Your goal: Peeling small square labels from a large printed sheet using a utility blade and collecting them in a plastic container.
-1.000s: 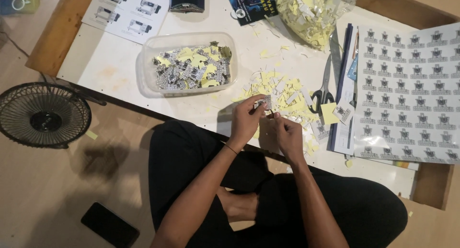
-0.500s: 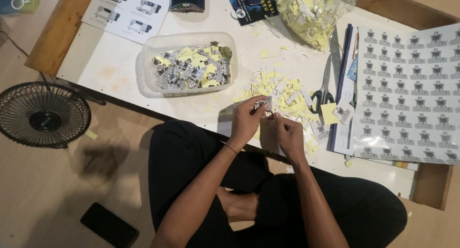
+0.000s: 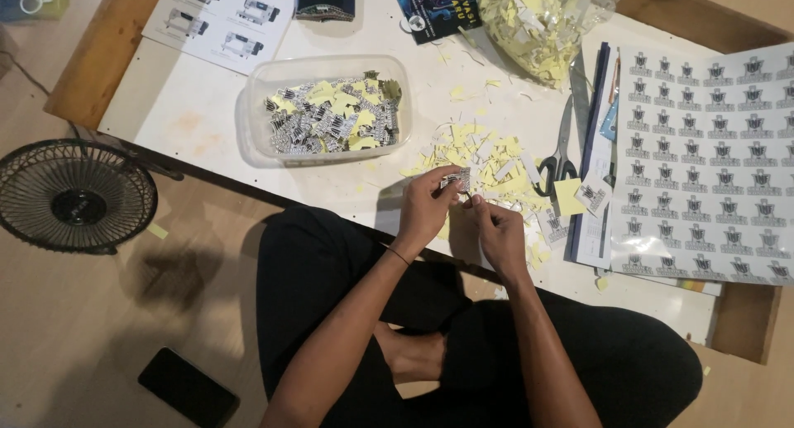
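My left hand [image 3: 426, 209] and my right hand [image 3: 499, 228] meet over the near edge of a low white table [image 3: 190, 114]. Between their fingertips they pinch a small printed sticker [image 3: 456, 181]. Just beyond the hands lies a heap of yellow and white paper scraps [image 3: 488, 159]. A clear plastic tub [image 3: 327, 107] with several small stickers and yellow bits stands to the left of the heap.
Scissors [image 3: 561, 151] lie right of the scraps, beside sheets of printed stickers [image 3: 703, 167]. A clear bag of yellow scraps [image 3: 538, 23] sits at the back. On the floor stand a black fan [image 3: 74, 196] and a dark phone [image 3: 188, 387]. My crossed legs are under the table edge.
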